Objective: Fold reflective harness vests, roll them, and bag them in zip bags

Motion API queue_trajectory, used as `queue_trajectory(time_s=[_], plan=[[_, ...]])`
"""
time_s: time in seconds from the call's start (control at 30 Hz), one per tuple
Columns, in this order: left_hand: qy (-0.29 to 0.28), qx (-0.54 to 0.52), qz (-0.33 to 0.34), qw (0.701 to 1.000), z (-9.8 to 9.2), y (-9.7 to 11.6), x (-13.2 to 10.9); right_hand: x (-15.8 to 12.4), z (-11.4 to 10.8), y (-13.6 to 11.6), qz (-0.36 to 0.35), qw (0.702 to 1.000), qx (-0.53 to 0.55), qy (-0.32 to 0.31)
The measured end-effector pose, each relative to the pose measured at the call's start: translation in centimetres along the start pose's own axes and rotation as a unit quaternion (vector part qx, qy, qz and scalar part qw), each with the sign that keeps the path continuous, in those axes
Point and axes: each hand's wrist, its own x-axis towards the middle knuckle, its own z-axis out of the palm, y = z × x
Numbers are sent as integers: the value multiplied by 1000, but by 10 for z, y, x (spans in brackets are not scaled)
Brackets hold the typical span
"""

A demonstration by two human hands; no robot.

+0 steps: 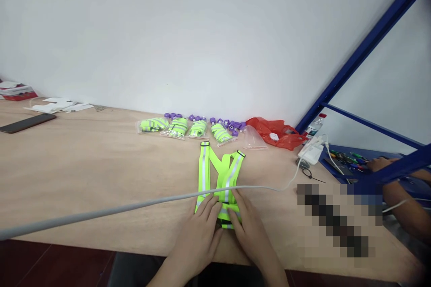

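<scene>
A neon-yellow reflective strap vest (220, 175) lies flat on the wooden table (84, 166), its straps spread toward the wall. My left hand (198, 228) rests on its near end with fingers stretched flat on the fabric. My right hand (251, 228) lies beside it, fingers also flat, pressing the folded near end. Both hands touch the vest near the table's front edge. A grey cable (134, 208) runs across the vest just beyond my fingertips.
Several bagged neon vests (183, 128) and purple caps (232, 124) line the wall. A red plastic bag (274, 132), an empty clear bag (254, 139), a white charger (311, 150) and a phone (27, 123) lie around. Another person's arm (404, 202) is at right by the blue frame (363, 54).
</scene>
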Motion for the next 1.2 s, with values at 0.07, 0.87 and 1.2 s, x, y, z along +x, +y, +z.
queue_trajectory(time_s=[0.07, 0.87, 1.2], plan=[[5, 1, -5, 1000, 0, 1, 1, -3, -2, 0, -1, 1000, 4, -6], [7, -12, -31, 999, -2, 6, 5, -8, -17, -12, -52, 997, 48, -36], [3, -84, -56, 995, -11, 4, 5, -8, -11, 1, -72, 995, 56, -28]])
